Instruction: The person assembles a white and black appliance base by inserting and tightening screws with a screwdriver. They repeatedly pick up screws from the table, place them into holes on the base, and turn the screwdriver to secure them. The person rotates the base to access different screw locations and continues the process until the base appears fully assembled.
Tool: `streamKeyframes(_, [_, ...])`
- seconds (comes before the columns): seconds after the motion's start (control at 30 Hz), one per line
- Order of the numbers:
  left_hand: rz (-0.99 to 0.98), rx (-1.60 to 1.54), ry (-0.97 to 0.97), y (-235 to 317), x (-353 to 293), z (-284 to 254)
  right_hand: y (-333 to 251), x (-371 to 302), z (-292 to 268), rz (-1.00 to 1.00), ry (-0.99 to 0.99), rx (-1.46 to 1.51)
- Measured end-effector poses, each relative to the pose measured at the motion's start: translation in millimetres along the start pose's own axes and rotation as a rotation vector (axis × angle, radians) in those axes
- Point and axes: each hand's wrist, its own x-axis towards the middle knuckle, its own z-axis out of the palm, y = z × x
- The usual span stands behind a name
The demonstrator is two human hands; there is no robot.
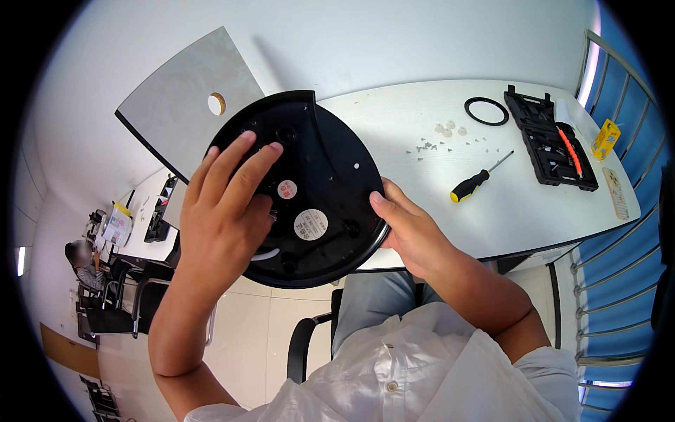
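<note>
A black round plastic base (330,151) is tilted up in front of me, its hollow side with holes and two round stickers showing. My right hand (415,228) grips its lower right rim, thumb on the face and other fingers behind. Across the left part of the face lies my left hand (228,204), fingers spread and touching the plastic. Its thumb bends in near the middle; whether a small part sits under the thumb tip is hidden. A white curved piece (266,254) shows at the base's lower left.
On the white table (394,119) lie a yellow-black screwdriver (470,187), several screws (429,146), small pale round parts (450,129), a black ring (486,111) and an open black tool case (552,144). A yellow box (605,139) stands right. A grey panel (186,91) rises left. Another person (88,264) sits far left.
</note>
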Motion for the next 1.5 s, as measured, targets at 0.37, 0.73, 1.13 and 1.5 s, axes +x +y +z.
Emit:
streamKeyframes(0.37, [-0.114,0.206,-0.007,6.1,1.2,0.6,-0.7,2.4,-0.3,-0.033,0.001,0.010])
streamKeyframes(0.73, [-0.176,0.245,-0.081,5.1,-1.8,-0.1,0.4,4.9,0.4,-0.053,-0.074,0.111])
streamKeyframes(1.13, [-0.125,0.193,-0.133,-13.1,14.9,-2.7,2.5,14.9,3.7,-0.076,-0.004,0.130])
streamKeyframes(1.5, [-0.165,0.149,-0.202,-11.5,22.7,-9.5,-4.5,6.9,6.8,-0.181,0.041,0.140])
